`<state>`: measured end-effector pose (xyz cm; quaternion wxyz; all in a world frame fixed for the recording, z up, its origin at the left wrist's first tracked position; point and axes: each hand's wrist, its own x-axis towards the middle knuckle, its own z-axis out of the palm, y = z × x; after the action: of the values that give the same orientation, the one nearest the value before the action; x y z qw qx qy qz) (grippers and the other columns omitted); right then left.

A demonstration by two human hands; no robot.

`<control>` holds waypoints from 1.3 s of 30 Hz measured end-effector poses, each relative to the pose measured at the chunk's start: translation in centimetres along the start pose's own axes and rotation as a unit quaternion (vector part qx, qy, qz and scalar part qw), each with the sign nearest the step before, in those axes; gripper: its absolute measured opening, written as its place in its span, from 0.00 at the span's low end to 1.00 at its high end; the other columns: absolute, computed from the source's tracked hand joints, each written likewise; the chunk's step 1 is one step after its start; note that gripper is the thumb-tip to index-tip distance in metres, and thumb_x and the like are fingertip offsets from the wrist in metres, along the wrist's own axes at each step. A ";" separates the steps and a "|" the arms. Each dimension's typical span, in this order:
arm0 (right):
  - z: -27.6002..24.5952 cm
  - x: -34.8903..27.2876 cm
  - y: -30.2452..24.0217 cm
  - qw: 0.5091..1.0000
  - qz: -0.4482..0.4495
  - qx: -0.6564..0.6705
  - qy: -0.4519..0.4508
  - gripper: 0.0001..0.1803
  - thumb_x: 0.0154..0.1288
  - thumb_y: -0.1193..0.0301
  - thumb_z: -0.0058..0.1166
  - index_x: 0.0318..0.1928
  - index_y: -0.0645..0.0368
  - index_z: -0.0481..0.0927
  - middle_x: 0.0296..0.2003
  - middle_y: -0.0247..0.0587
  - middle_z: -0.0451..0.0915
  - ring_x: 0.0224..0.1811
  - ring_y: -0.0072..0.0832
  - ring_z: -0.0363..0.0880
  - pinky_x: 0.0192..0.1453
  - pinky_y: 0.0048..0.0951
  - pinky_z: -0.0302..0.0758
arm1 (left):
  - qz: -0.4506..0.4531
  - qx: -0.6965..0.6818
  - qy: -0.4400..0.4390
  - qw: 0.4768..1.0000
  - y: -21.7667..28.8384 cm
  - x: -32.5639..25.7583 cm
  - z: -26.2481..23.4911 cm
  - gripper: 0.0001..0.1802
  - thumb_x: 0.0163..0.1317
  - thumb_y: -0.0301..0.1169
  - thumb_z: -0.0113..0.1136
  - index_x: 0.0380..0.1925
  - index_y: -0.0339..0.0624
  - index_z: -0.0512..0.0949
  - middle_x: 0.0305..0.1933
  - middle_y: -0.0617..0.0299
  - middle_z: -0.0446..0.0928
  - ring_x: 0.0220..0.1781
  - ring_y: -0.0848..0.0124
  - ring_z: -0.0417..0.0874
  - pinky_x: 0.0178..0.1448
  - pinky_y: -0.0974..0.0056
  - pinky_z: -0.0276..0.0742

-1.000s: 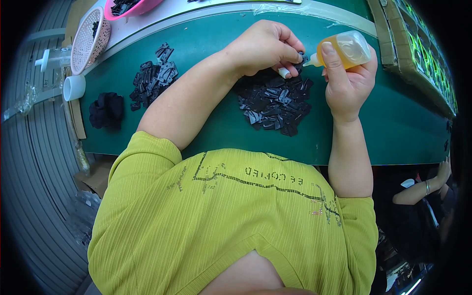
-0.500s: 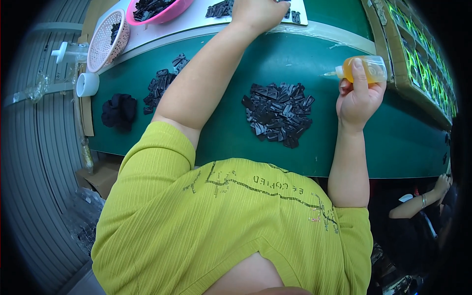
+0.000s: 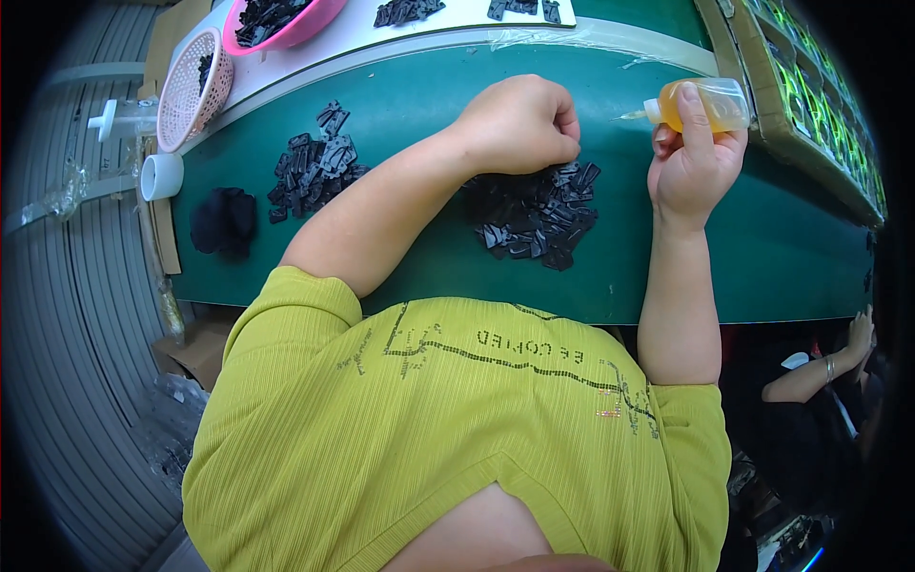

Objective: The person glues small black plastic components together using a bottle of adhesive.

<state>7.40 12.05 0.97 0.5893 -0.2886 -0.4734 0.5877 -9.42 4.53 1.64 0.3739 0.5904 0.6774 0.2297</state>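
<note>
My left hand [image 3: 524, 126] is closed, its curled fingers at the upper edge of a pile of small black plastic pieces [image 3: 545, 227] on the green table. Whatever those fingers hold is hidden from view. At the right, my right hand [image 3: 694, 162] grips a clear squeeze bottle [image 3: 721, 103] of orange-yellow liquid. The bottle lies nearly level, its thin needle tip pointing left above the table. A second pile of black pieces [image 3: 310, 170] rests beyond my left forearm. More black pieces [image 3: 408, 10] are laid out on a white board [image 3: 381, 40] at the far side.
A pink bowl [image 3: 310, 27] and a pale pink basket [image 3: 181, 114], both with black pieces, stand at the far left. Near them are a white roll [image 3: 162, 177] and a black cloth bundle [image 3: 223, 223]. A cardboard box [image 3: 777, 124] edges the right; another person's arm [image 3: 801, 381] shows below it.
My left hand has come back from the white board to the pile in front of me. My right hand still holds the bottle in about the same place.
</note>
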 end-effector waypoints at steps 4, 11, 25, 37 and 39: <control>-0.3 0.3 -0.1 1.000 0.014 0.028 0.001 0.11 0.62 0.72 0.60 0.40 0.59 0.71 0.29 0.37 0.77 0.16 0.15 0.68 0.17 0.13 0.63 | -0.083 -0.250 0.005 0.965 0.6 -0.1 -0.8 0.07 0.53 0.29 0.63 0.26 0.39 0.76 0.27 0.59 0.81 0.21 0.78 0.77 0.23 0.72 0.68; 0.0 -0.1 0.0 0.999 0.024 0.035 0.018 0.11 0.62 0.73 0.60 0.40 0.59 0.71 0.30 0.37 0.77 0.16 0.16 0.68 0.17 0.14 0.62 | -0.082 -0.439 -0.046 0.894 -0.4 0.3 -1.4 0.06 0.60 0.26 0.56 0.29 0.40 0.69 0.34 0.45 0.82 0.14 0.80 0.73 0.14 0.76 0.61; 0.0 -0.1 0.1 0.999 0.024 0.034 0.006 0.11 0.62 0.72 0.60 0.40 0.59 0.72 0.30 0.37 0.77 0.17 0.16 0.68 0.18 0.14 0.63 | -0.092 -0.530 -0.053 0.841 -0.8 0.6 -0.9 0.08 0.60 0.22 0.60 0.38 0.33 0.73 0.34 0.51 0.80 0.24 0.71 0.83 0.23 0.73 0.76; 0.2 -0.9 0.9 0.987 -0.106 -0.097 -0.071 0.18 0.63 0.71 0.61 0.46 0.60 0.65 0.33 0.36 0.77 0.21 0.16 0.72 0.22 0.15 0.69 | -0.095 -0.422 -0.035 0.901 -0.2 0.5 -0.3 0.10 0.58 0.22 0.61 0.40 0.33 0.74 0.33 0.56 0.80 0.29 0.69 0.86 0.28 0.74 0.79; 0.2 -0.9 0.9 0.986 -0.112 -0.088 -0.085 0.18 0.63 0.71 0.61 0.46 0.59 0.65 0.33 0.37 0.77 0.23 0.16 0.73 0.24 0.15 0.71 | -0.098 -0.426 -0.038 0.899 -0.1 0.5 -0.3 0.10 0.58 0.22 0.61 0.39 0.33 0.74 0.33 0.57 0.80 0.29 0.69 0.86 0.28 0.73 0.79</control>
<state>6.96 11.24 0.05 0.5810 -0.2337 -0.6010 0.4966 -9.71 5.03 1.58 0.6357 0.3137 0.5542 0.4362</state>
